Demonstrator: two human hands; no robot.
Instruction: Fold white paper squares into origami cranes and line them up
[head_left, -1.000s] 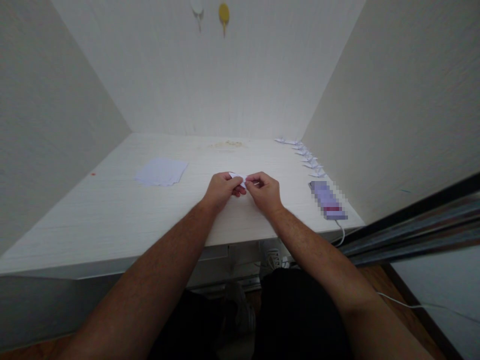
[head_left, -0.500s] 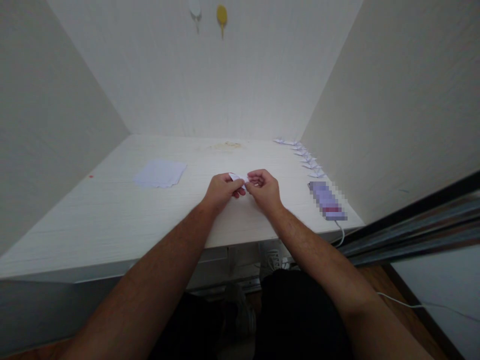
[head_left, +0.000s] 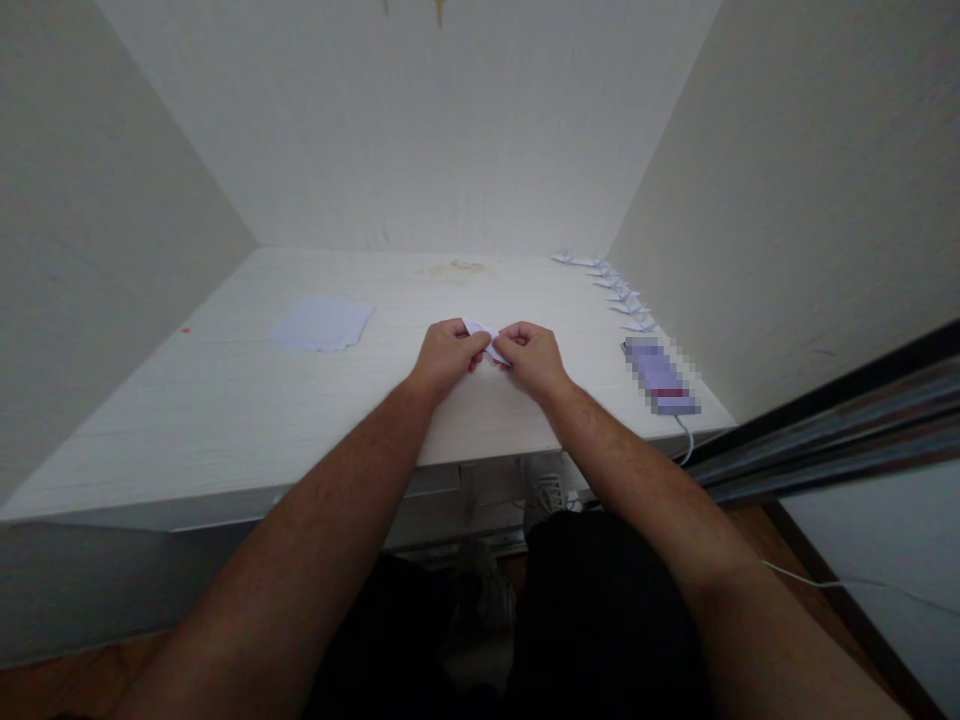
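Observation:
A small folded piece of white paper (head_left: 475, 327) is held between my two hands above the middle of the table. My left hand (head_left: 450, 352) pinches its left side, with the thumb lying on top. On the other side, my right hand (head_left: 529, 357) grips the paper with thumb and curled fingers. Both thumb tips come close together over the paper. Fingers cover much of it, so its full folded shape is hidden.
A stack of white paper sheets (head_left: 322, 324) lies on the left of the white table (head_left: 225, 430). Several folded paper figures (head_left: 626, 308) line the right wall. A blurred-out phone (head_left: 661, 378) with a white cable (head_left: 686, 440) is near the right front edge.
The right hand's fingers have closed further round the paper, and more of its lower right edge shows beneath them. The camera view has tilted down, shifting the table upward in the picture.

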